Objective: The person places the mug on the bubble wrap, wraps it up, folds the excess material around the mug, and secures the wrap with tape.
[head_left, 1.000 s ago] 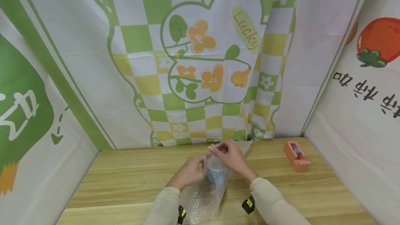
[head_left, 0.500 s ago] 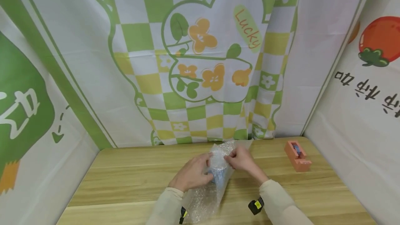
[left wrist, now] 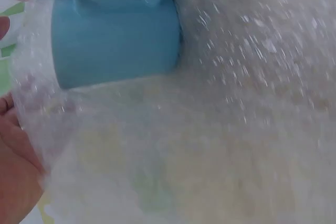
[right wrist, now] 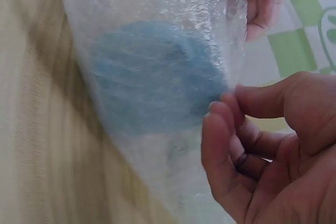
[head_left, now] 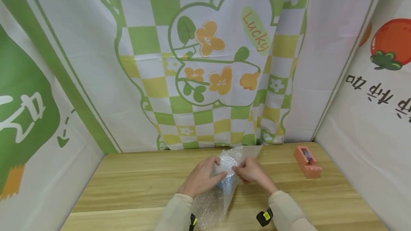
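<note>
A light-blue mug (left wrist: pixel 115 40) stands on the table inside a sheet of clear bubble wrap (head_left: pixel 208 206); its handle shows through the film in the left wrist view. My left hand (head_left: pixel 200 178) holds the wrapped mug near its top, thumb and fingers spread to either side of it. My right hand (head_left: pixel 252 172) pinches the wrap's edge between thumb and fingers at the mug's right side. The right wrist view shows this pinch beside the blurred blue mug. A long part of the sheet trails toward me, and another flap points to the back right.
An orange tape dispenser (head_left: pixel 307 162) with a blue roll stands at the table's right back corner. The wooden table (head_left: pixel 135 184) ends at a checked cloth backdrop (head_left: pixel 205 117), with printed cloth walls on both sides.
Both hands first met above the mug, gathering the wrap. The right hand has since moved right and down, folding the film over the top; the left hand has spread around the mug.
</note>
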`<state>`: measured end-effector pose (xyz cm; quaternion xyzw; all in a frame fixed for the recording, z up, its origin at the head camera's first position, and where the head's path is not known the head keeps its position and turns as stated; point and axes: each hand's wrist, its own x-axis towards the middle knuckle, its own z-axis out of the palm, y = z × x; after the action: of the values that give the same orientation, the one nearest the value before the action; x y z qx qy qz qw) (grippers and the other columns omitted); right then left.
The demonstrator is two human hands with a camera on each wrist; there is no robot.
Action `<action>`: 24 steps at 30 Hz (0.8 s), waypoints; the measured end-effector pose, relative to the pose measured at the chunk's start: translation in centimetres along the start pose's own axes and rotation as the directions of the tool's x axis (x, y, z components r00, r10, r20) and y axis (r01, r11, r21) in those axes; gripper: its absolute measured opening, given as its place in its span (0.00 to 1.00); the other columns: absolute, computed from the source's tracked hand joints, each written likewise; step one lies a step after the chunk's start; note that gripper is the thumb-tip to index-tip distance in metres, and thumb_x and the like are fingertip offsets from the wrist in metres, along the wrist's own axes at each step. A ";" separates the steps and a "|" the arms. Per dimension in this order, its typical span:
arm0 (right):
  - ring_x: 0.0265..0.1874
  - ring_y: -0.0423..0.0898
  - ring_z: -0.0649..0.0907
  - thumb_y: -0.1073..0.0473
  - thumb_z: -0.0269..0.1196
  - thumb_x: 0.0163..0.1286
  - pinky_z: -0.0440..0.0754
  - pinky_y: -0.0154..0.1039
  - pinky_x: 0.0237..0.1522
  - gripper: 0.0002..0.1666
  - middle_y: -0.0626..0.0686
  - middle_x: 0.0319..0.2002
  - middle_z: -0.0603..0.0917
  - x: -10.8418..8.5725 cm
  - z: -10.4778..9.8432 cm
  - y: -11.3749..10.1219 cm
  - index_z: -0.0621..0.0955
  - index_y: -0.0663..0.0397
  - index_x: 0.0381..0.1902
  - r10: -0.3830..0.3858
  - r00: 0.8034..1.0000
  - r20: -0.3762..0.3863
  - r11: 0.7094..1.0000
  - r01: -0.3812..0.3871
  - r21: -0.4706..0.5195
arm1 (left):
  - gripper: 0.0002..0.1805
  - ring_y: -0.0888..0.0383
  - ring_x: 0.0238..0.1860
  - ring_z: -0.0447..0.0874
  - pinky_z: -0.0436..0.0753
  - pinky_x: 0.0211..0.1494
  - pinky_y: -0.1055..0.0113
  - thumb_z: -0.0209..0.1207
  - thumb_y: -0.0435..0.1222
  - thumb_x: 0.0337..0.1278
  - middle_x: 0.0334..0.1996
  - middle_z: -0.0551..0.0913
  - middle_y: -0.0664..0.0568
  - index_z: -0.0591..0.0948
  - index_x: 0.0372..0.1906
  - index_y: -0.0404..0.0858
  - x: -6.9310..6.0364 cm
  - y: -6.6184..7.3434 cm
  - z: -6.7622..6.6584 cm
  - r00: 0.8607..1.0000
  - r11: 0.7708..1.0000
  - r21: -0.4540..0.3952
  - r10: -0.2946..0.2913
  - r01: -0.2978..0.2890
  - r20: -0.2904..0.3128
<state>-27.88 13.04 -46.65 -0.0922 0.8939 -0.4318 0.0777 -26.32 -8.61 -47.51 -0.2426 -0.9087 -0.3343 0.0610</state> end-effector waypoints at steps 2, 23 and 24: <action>0.11 0.40 0.73 0.57 0.66 0.71 0.76 0.34 0.16 0.27 0.46 0.10 0.74 -0.1 0.1 0.5 0.76 0.58 0.11 0.033 0.999 -0.004 0.994 -0.032 0.103 | 0.31 0.45 0.54 0.81 0.80 0.57 0.50 0.58 0.56 0.68 0.53 0.82 0.42 0.74 0.62 0.35 0.2 0.3 0.2 0.999 0.999 -0.019 -0.038 0.037 -0.002; 0.32 0.42 0.83 0.66 0.57 0.77 0.86 0.36 0.39 0.11 0.51 0.31 0.84 0.5 0.1 5.1 0.82 0.71 0.39 -0.097 0.969 0.225 0.831 -0.046 0.555 | 0.40 0.44 0.42 0.79 0.81 0.42 0.52 0.63 0.61 0.58 0.39 0.79 0.41 0.82 0.47 0.23 2.7 4.6 4.0 0.931 0.911 0.252 -0.267 0.328 -0.249; 0.32 0.42 0.83 0.65 0.58 0.77 0.86 0.37 0.40 0.11 0.51 0.30 0.84 0.5 0.1 5.2 0.82 0.71 0.39 -0.099 0.971 0.219 0.836 -0.039 0.548 | 0.39 0.44 0.41 0.79 0.81 0.42 0.53 0.64 0.61 0.57 0.39 0.79 0.41 0.82 0.46 0.23 2.8 4.6 4.1 0.928 0.906 0.260 -0.268 0.334 -0.260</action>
<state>-28.86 16.03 -50.80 -0.1315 0.7152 -0.6564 0.2009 -26.35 -1.80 -47.25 -0.0482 -0.9630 -0.2227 0.1441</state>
